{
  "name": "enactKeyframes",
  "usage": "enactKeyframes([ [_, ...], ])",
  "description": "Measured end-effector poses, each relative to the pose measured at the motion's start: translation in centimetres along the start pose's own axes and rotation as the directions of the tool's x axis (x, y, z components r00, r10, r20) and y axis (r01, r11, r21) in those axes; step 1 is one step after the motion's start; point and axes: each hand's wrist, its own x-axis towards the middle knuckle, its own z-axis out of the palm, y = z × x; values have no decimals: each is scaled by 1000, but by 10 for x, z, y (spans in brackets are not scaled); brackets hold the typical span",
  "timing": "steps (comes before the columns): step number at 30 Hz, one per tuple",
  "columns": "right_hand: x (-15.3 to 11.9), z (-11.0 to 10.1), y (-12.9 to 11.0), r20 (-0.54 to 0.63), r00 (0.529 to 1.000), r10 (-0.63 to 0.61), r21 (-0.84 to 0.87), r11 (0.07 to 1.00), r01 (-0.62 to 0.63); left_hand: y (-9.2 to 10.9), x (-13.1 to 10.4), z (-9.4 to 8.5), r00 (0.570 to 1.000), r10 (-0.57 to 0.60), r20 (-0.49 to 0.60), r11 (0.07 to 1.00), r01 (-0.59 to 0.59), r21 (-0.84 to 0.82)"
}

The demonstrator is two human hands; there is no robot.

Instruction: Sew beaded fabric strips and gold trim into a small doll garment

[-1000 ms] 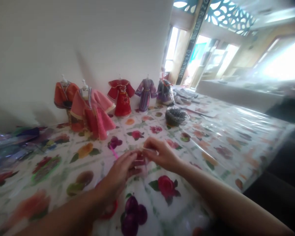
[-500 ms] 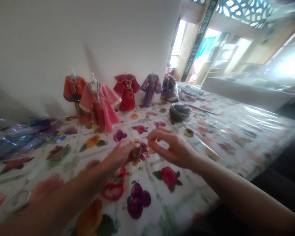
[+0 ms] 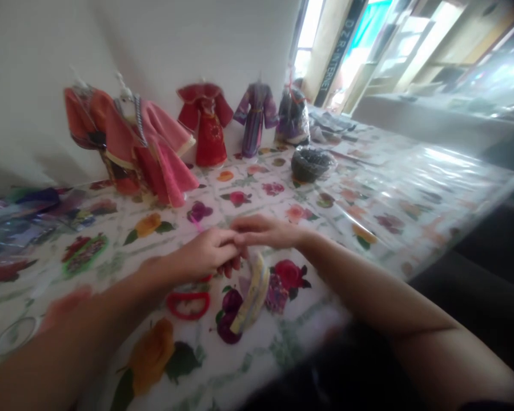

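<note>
Near the middle of the table, my left hand is closed, its fingertips against those of my right hand. A small piece of cloth with a pale yellow strip and a purple patterned part hangs just below the fingers; its upper end is at my left fingertips. My right hand's fingers are pressed together, and whatever they pinch is hidden. Scissors with red handles lie below my left hand, partly covered by it. A thin pink item shows just behind my left hand.
Small garments on stands, one orange, one pink, one red and one purple, line the wall. A plastic-wrapped figure and a dark bowl stand rightward. A green-rimmed oval lies left.
My right hand has come left to meet my left hand; they were apart before. The cloth, bunched in my left hand earlier, now hangs down with its yellow strip showing. The view has tilted down.
</note>
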Motion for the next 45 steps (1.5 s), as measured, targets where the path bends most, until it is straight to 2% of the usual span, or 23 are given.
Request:
enactKeyframes([
  [3,-3,-3,6,-17,1000,-13,-100,995,11,0,-3,6,1000,-2,19,983,-2,181],
  [5,-4,-5,8,-15,1000,-12,-142,990,10,3,-7,12,986,-10,166,951,-42,308],
  [7,-6,-7,9,-13,1000,-10,-154,988,8,6,-12,18,958,-75,277,918,-42,395],
  [12,-8,-8,9,-5,1000,-4,-153,988,3,2,-18,33,917,-193,349,916,41,399],
  [15,-8,-6,11,29,999,-14,-121,992,17,1,-18,37,908,-191,373,914,26,405],
  [18,-7,-4,12,65,997,-34,-94,995,40,5,-16,34,922,-153,356,920,2,391],
  [20,-6,-4,11,52,998,-47,-91,994,52,11,-16,29,943,-127,307,927,2,376],
  [23,-7,-5,5,-54,997,-63,-48,997,60,18,-15,16,986,-44,163,951,-9,309],
  [25,-9,-6,-2,-155,987,-53,21,998,57,21,-15,7,997,1,78,980,-16,196],
  [27,-11,-6,-9,-244,969,-36,81,995,57,23,-16,-2,1000,-6,20,999,5,51],
  [29,-14,-6,-15,-299,953,-44,111,991,80,23,-16,-9,997,-19,-70,998,15,-60],
  [32,-16,-3,-21,-295,951,-93,146,979,141,24,-18,-15,974,24,-226,989,-57,-138],
  [37,-15,8,-25,-247,949,-197,89,970,225,27,-18,-18,938,39,-343,980,-102,-168],
  [40,-10,20,-21,-295,941,-165,79,978,196,25,-14,-16,914,54,-402,979,-127,-157],
  [43,-3,35,-10,-338,939,-65,258,953,159,19,-9,-13,909,33,-416,974,-123,-193],
  [45,3,43,-2,-324,945,33,489,861,137,13,-4,-12,920,2,-392,971,-96,-220],
])
